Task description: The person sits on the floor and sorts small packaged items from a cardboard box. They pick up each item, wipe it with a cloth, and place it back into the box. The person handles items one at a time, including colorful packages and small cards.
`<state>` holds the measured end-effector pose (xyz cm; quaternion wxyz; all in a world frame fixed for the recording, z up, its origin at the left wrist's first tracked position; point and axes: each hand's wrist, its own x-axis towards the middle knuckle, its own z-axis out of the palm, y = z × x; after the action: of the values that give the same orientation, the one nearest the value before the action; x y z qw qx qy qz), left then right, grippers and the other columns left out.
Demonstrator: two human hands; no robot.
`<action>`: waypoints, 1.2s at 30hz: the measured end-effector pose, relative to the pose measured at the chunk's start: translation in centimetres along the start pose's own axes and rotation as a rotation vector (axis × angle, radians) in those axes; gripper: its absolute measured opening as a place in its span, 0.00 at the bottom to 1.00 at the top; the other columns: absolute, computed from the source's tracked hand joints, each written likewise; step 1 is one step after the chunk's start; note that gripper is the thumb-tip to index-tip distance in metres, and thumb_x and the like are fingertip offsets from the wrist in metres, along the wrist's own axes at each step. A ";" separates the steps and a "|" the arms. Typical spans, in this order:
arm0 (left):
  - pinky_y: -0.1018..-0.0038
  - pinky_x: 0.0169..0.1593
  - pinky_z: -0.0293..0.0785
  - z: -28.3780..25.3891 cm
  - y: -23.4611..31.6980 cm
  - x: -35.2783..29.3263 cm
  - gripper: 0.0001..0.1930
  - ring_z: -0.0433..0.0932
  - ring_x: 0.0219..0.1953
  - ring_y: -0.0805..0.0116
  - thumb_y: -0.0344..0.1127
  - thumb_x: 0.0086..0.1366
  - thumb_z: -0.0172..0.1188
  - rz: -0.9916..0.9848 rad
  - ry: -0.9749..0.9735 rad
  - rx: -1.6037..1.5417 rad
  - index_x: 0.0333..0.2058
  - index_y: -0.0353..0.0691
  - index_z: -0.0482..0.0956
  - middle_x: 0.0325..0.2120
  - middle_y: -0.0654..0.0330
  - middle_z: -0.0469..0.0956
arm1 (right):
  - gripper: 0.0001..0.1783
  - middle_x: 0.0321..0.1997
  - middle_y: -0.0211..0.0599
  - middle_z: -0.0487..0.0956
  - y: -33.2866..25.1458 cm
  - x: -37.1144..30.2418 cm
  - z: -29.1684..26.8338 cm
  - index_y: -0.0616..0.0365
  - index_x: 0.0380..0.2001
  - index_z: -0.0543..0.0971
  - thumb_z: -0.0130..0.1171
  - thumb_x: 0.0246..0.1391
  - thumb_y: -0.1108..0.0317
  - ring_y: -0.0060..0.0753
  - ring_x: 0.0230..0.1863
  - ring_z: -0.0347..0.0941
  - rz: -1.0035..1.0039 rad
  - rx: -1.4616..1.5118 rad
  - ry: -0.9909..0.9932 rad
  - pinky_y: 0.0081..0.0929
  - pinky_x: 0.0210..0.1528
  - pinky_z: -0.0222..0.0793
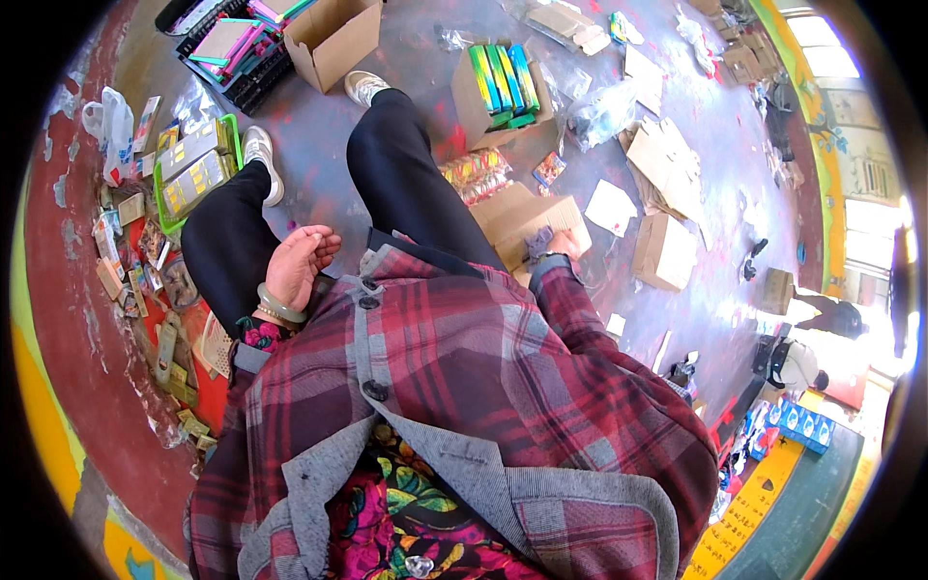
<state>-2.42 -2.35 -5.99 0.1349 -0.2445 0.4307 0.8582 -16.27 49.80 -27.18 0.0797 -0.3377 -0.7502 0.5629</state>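
- Left hand [298,267]: fingers together, bent loosely, above left thigh; can't tell from here whether thumb meets fingertips. Nothing visible held. Pale bangle [281,305] on wrist.
- Right hand [568,243]: at the open carton, fingers down by a grey-purple cloth [539,242]; fingertips hidden, can't tell if they're pinching it.
- Open carton [506,217]: on the floor, just beyond right knee, flap up; cloth at its near side.
- Packets [474,174]: red and gold, shiny, just past the carton; print too small to read.
- Small packet [550,169]: multicoloured print, unreadable.
- White sheet [611,208]: right of the carton.
- Plain box [664,251]: brown, near the sheet; flattened card [665,164] piled beyond it.
- Second carton [471,108]: holds slim boxes [504,77] in green, yellow and blue; lettering not legible.
- Clear bag [601,114]: crumpled, right of that carton.
- Green basket [236,140]: by left foot, holds grey boxes [189,158] with yellow labels, unreadable.
- Black crate [256,85]: pink and teal things inside.
- Blue boxes [804,427]: far right, white print, too small.
- Yellow strip [749,512]: lower right, rows of dark characters.
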 end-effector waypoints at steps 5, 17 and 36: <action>0.77 0.44 0.68 -0.1 0.3 -1.2 0.09 0.74 0.38 0.71 0.34 0.63 0.46 0.012 0.053 0.023 0.39 0.38 0.71 0.35 0.59 0.76 | 0.22 0.39 0.44 0.78 -3.8 -4.1 -0.7 0.61 0.40 0.76 0.56 0.42 0.58 0.42 0.43 0.75 -0.133 -1.425 -0.353 0.30 0.43 0.69; 0.77 0.43 0.68 -0.2 0.8 -1.4 0.09 0.74 0.38 0.71 0.33 0.64 0.45 0.051 -0.006 -0.031 0.39 0.38 0.71 0.36 0.59 0.76 | 0.16 0.39 0.32 0.74 -8.8 -4.8 -2.8 0.49 0.41 0.74 0.49 0.50 0.57 0.35 0.45 0.69 -0.227 -1.364 -1.095 0.32 0.48 0.63; 0.78 0.43 0.68 -0.3 0.9 -1.7 0.09 0.74 0.39 0.71 0.32 0.63 0.45 0.046 0.007 -0.038 0.39 0.37 0.71 0.36 0.58 0.76 | 0.14 0.29 0.39 0.77 -6.5 -5.4 -8.1 0.66 0.33 0.75 0.55 0.50 0.63 0.35 0.27 0.75 0.529 0.152 -0.400 0.33 0.29 0.73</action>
<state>-1.27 -3.16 -4.66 0.1088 -0.2400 0.4204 0.8682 -10.84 52.09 -17.02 -0.1930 -0.3966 -0.5931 0.6735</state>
